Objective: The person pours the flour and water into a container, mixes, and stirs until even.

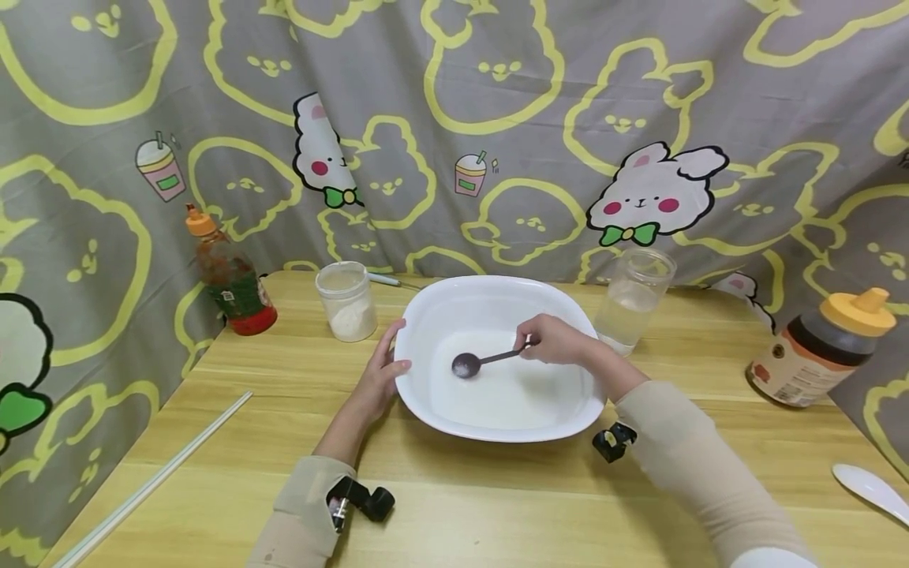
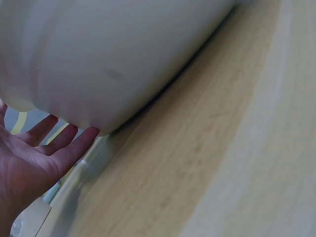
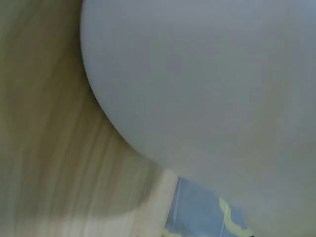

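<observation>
A white basin [image 1: 497, 429] stands mid-table with whitish contents across its bottom. My left hand [image 1: 374, 380] holds its left side, thumb over the rim; in the left wrist view the fingertips of that hand [image 2: 34, 163] touch the outer wall. Between the fingers of my right hand [image 1: 557, 339] is the handle of a dark spoon [image 1: 466, 364], reaching in over the right side. Some white matter shows in the spoon's bowl, which hangs low over the contents. The right wrist view shows mostly the outer wall of the basin [image 3: 197, 89], and my right hand is hidden there.
Left of the basin are a jar of white powder [image 1: 347, 304], a red sauce bottle [image 1: 234, 284] and long pale chopsticks [image 1: 159, 477]. A glass jar of clear liquid [image 1: 632, 304] stands close behind its right side. Farther right are a dark sauce bottle [image 1: 817, 351] and a white spoon [image 1: 872, 491].
</observation>
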`<state>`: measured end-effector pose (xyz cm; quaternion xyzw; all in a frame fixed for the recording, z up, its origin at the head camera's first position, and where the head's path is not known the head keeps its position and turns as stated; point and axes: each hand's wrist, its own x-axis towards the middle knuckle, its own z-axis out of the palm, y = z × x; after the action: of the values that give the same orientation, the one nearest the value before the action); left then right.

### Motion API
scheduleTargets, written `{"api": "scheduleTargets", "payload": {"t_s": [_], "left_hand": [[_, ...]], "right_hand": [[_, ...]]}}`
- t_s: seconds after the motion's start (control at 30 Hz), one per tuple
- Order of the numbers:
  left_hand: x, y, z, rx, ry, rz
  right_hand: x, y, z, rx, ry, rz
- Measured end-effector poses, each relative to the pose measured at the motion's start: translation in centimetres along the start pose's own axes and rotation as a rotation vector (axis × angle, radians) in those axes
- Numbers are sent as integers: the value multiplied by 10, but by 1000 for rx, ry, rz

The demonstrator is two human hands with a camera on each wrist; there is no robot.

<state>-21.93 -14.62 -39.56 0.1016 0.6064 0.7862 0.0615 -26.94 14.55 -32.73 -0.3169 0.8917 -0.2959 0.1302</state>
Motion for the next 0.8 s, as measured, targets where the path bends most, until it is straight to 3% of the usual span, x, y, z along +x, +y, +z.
{"api": "scheduleTargets", "payload": {"t_s": [0.13,0.37,0.47,0.6,0.73,0.8], "left_hand": [[0,0,1,-13,-7,-1],[0,2,1,-1,-8,-4],[-1,2,1,7,-2,-7],[-1,2,1,3,-1,-1],[-1,1,1,-8,-2,2],[-1,1,1,-6,-3,2]], "right_hand": [[-5,-3,4,43,-85,-22],[-28,2,-20,-94,-124,-46],[-36,2,-34,-164,-93,-4],[-36,5,-43,-267,11,64],[-26,7,-34,-314,91,110],[-18,9,-25,-292,117,85]]}}
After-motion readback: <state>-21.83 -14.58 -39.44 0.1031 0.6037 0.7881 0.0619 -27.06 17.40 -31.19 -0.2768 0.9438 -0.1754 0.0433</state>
